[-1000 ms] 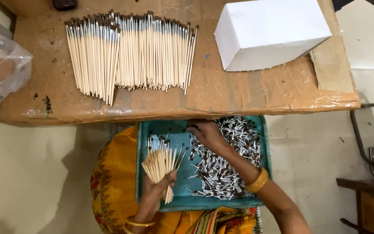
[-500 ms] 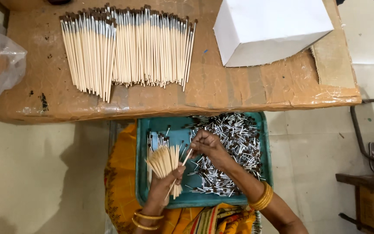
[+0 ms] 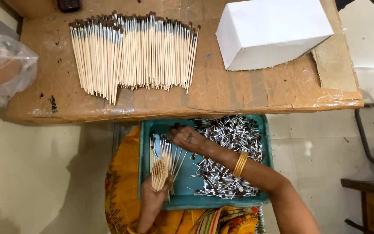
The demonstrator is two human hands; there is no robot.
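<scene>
The bench (image 3: 221,93) looks like brown cardboard under glossy tape, scuffed and stained. On it lie pale, matt wooden sticks (image 3: 135,54) with dark bristly tips, and a smooth matt white paper box (image 3: 273,30). The teal tray (image 3: 146,164) is smooth plastic; the ferrules (image 3: 226,173) in it are shiny metal. A crinkled clear plastic bag (image 3: 3,65) sits at the left.

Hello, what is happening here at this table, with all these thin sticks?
A person sits with a teal tray on the lap. The left hand grips a bundle of thin wooden sticks, and the right hand reaches to their upper ends, above a heap of small metal caps with dark tips. On the cardboard-covered table lie rows of sticks already capped, beside a white box and a plastic bag.
</scene>
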